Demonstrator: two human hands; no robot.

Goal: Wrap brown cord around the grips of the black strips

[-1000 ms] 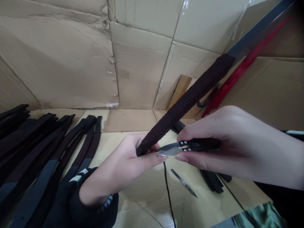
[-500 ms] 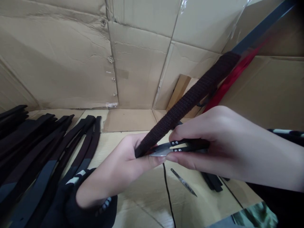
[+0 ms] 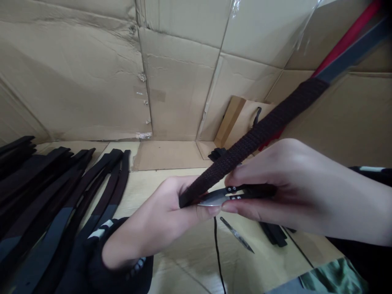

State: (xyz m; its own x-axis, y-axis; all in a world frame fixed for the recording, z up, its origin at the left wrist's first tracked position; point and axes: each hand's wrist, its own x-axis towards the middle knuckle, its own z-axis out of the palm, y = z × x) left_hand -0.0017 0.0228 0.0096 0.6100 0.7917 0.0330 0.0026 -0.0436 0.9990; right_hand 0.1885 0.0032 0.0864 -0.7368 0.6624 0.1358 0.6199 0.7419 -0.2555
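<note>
My left hand [image 3: 167, 220] is wrapped round the lower end of a dark cord-wrapped handle [image 3: 257, 136], which slants up to the right. A grey flat part [image 3: 352, 55] extends from the handle's upper end, with a red strip [image 3: 344, 41] beside it. In my right hand [image 3: 284, 190] are small black thread snips [image 3: 232, 196], pinched between thumb and fingers. Their blades lie close together against my left thumb, just under the handle. Whether cord is between the blades is hidden. A dark cord [image 3: 218, 253] hangs below my left hand onto the table.
Several dark curved pieces with wrapped handles [image 3: 114, 179] are piled at the left. A pointed tool [image 3: 237, 234] lies on the table [image 3: 183, 261]. Cardboard walls [image 3: 180, 90] stand behind, with a cardboard box [image 3: 231, 120]. Black pieces [image 3: 274, 234] and green cloth [image 3: 333, 277] are at the right.
Both hands, the handle and the snips have shifted slightly right and down. The red strip now shows above the grey part at the upper right. The snips' blades look closer together.
</note>
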